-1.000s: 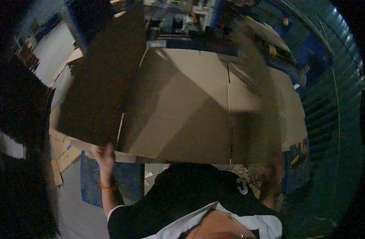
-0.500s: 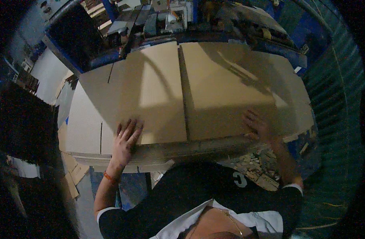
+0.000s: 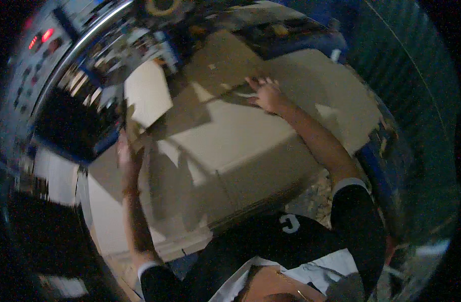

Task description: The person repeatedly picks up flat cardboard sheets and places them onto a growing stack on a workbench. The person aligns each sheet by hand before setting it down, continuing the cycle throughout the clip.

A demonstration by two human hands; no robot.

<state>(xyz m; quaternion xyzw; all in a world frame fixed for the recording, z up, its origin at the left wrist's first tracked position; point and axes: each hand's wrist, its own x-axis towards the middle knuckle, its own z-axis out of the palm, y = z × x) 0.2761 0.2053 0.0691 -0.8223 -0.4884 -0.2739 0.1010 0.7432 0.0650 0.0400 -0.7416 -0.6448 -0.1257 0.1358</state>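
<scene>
We see a small red lit display (image 3: 48,34) at ten o'clock, too blurred for us to read, set in a grey panel with dark round spots (image 3: 29,95); a pale printed mark (image 3: 290,224) sits at five o'clock on the wearer's black shirt with white collar (image 3: 250,241). A curved shiny metal rail (image 3: 84,38) cuts across at ten o'clock, a yellowish ring (image 3: 162,7) shows at eleven, and a blue metal frame (image 3: 311,48) stands at one. Our raised brown cardboard sheet (image 3: 223,55) lies from ten to twelve o'clock, tilted, its brightly lit panel (image 3: 149,95) at the left end, hiding part of the cluttered machinery behind. Our left hand (image 3: 129,156), at nine o'clock, is at that panel's lower end, but blur means we cannot tell how tightly it grips. Our right hand (image 3: 266,95), at one o'clock, is wide, its fingers spread by the sheet's right end, and its forearm crosses the broad stack of brown cardboard (image 3: 240,133) below. Cardboard scraps (image 3: 316,194) lie at four o'clock, and a dark green ribbed wall (image 3: 416,100) fills the three o'clock side.
</scene>
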